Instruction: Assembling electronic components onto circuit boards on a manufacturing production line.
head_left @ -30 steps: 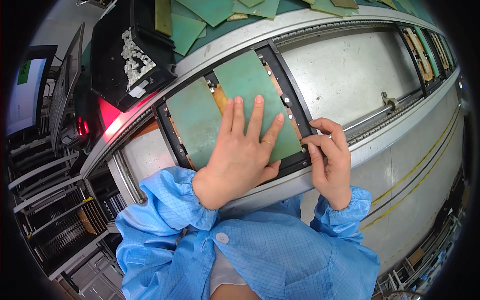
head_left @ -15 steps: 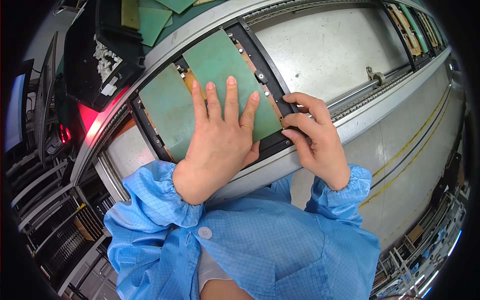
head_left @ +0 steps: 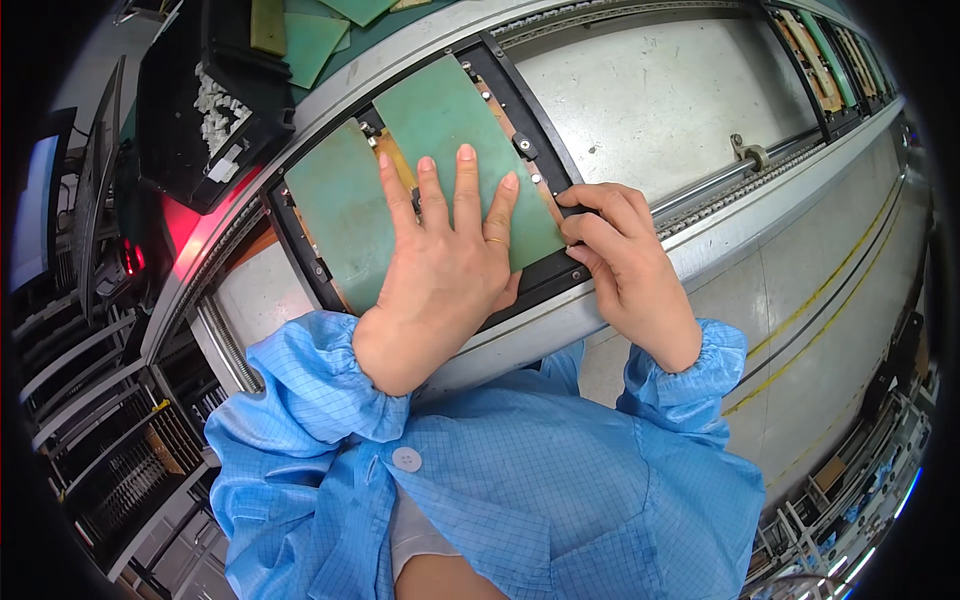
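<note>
Right hand [head_left: 633, 272] has bunched tighter beside two green panels [head_left: 448, 118].

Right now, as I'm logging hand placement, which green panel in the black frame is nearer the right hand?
The right green panel: its lower right corner is beside the right hand; the left green panel lies farther, across a gap.

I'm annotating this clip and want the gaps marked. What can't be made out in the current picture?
Head view, all four:
Parts of the two green boards: hidden under the left hand.
Whether the right hand pinches anything at the black frame: its own fingers hide it.
Far end of a loose green sheet: cut off by the upper edge.
Contents of the monitor screen: blurred, angled away.
</note>
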Available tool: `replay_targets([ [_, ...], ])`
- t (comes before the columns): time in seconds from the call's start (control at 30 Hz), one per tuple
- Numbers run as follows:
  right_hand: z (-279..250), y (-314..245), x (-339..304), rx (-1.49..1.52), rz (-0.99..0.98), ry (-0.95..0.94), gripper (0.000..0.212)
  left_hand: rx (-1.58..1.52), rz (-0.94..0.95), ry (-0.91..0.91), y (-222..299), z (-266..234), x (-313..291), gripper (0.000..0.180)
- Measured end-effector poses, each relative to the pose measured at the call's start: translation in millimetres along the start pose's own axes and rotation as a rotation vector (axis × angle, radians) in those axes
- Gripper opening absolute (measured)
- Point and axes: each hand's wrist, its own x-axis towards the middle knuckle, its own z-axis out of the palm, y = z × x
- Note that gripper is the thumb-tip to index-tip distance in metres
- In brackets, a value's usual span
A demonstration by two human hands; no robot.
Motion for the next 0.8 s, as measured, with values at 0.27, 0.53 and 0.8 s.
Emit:
replay_targets([
  [0.27,-2.3,4.0,-3.1,0.028,0.029,0.059,0.018,-0.002,-0.021,0.039,2.3,2.3,4.2,0.083],
  [0.53,-1.2,4.0,-0.7,0.034,-0.023,0.083,0.017,0.051,-0.005,0.05,0.2,3.0,7.3,0.078],
  [0.8,5.3,0.4,-10.6,0.08,0.169,0.323,0.036,-0.389,0.032,-0.058,-26.9,-28.2,11.6,0.074],
])
